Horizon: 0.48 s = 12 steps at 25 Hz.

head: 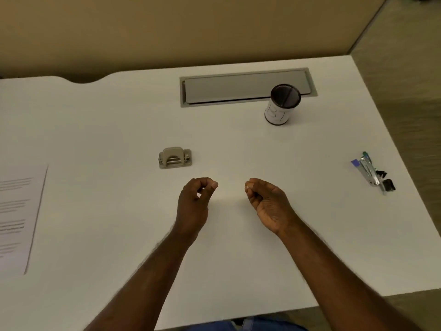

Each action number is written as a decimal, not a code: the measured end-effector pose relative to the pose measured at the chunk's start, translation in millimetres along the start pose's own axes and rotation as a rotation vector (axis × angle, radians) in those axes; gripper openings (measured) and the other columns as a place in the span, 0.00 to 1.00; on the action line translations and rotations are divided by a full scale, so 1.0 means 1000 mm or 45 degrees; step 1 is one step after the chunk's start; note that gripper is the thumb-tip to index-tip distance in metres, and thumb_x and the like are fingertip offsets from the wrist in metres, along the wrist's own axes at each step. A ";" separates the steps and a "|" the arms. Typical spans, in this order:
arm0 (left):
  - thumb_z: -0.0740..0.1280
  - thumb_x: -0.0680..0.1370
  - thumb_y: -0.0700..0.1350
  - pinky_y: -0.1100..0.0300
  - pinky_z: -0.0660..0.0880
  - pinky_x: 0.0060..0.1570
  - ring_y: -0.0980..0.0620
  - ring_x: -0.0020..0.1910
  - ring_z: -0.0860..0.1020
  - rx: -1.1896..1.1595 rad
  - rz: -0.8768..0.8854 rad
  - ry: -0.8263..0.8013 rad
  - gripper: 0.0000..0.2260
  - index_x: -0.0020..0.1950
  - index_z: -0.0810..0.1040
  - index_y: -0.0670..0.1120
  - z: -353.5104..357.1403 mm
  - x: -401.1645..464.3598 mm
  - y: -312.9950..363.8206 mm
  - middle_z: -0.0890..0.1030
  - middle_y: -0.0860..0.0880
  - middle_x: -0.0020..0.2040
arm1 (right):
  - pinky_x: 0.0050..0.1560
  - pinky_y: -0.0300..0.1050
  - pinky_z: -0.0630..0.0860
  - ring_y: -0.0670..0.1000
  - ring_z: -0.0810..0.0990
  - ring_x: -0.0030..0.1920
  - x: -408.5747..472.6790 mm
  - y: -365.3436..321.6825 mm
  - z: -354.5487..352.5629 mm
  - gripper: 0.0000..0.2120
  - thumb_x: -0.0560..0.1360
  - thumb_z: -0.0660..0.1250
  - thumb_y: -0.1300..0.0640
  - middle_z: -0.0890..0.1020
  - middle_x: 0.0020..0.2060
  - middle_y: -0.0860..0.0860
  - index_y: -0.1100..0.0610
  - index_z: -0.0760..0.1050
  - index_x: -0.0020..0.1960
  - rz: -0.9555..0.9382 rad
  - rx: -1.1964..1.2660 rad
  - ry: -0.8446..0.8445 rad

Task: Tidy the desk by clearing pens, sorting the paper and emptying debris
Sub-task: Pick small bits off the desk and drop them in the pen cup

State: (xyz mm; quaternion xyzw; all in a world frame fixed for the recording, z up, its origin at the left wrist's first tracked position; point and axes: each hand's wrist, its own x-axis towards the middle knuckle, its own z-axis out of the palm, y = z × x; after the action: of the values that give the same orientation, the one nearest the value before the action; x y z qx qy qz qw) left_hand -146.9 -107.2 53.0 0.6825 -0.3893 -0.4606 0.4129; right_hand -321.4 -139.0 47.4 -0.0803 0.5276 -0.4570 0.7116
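My left hand (193, 203) and my right hand (267, 203) hover side by side over the middle of the white desk (119, 120), fingers curled in, nothing visible in either. A printed sheet of paper (19, 216) lies at the left edge, partly cut off by the frame. A white pen cup (281, 105) with a dark rim stands upright at the back right; its inside looks dark. A small pile of pens and a stapler-like metal tool with black clips (372, 172) lies near the right edge. A beige hole punch (175, 157) sits just beyond my left hand.
A grey cable-tray lid (229, 88) is set into the desk behind the cup. A tan partition wall (167, 27) runs along the back. The desk's right edge drops to carpeted floor (410, 115). The front edge is close to my body.
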 end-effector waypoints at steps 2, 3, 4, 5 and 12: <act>0.67 0.77 0.47 0.73 0.69 0.40 0.63 0.43 0.74 0.004 0.123 -0.076 0.04 0.42 0.79 0.51 0.031 0.028 0.036 0.79 0.56 0.43 | 0.38 0.35 0.79 0.48 0.82 0.35 0.015 -0.041 0.003 0.09 0.72 0.66 0.71 0.83 0.32 0.53 0.62 0.81 0.38 -0.116 0.036 0.013; 0.67 0.77 0.47 0.72 0.69 0.40 0.64 0.42 0.74 0.025 0.201 -0.110 0.05 0.42 0.78 0.52 0.046 0.044 0.054 0.79 0.57 0.42 | 0.38 0.35 0.79 0.48 0.82 0.36 0.024 -0.063 0.005 0.07 0.72 0.66 0.71 0.83 0.32 0.53 0.62 0.80 0.39 -0.169 0.044 0.033; 0.67 0.77 0.47 0.70 0.70 0.42 0.64 0.42 0.74 0.062 0.281 -0.136 0.05 0.42 0.78 0.52 0.062 0.062 0.071 0.79 0.58 0.42 | 0.39 0.35 0.80 0.49 0.82 0.36 0.036 -0.085 0.008 0.06 0.72 0.66 0.71 0.83 0.33 0.54 0.63 0.79 0.41 -0.229 0.041 0.059; 0.67 0.77 0.48 0.66 0.71 0.45 0.64 0.42 0.75 0.094 0.342 -0.156 0.05 0.42 0.78 0.51 0.077 0.081 0.086 0.79 0.58 0.42 | 0.39 0.36 0.80 0.49 0.82 0.36 0.048 -0.107 0.012 0.06 0.71 0.67 0.71 0.83 0.34 0.54 0.62 0.79 0.41 -0.293 0.024 0.087; 0.67 0.75 0.53 0.42 0.76 0.51 0.49 0.45 0.79 0.298 0.404 -0.202 0.09 0.43 0.82 0.49 0.164 0.209 0.134 0.83 0.50 0.43 | 0.37 0.40 0.76 0.49 0.78 0.33 0.154 -0.217 0.030 0.06 0.66 0.69 0.68 0.82 0.33 0.55 0.61 0.82 0.40 -0.878 -0.918 0.353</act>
State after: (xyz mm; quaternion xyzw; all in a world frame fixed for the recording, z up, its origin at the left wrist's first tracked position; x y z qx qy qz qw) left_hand -266.4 -379.3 73.5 0.6176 -0.5739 -0.3938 0.3661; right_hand -415.5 -387.0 85.3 -0.4285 0.6837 -0.4605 0.3699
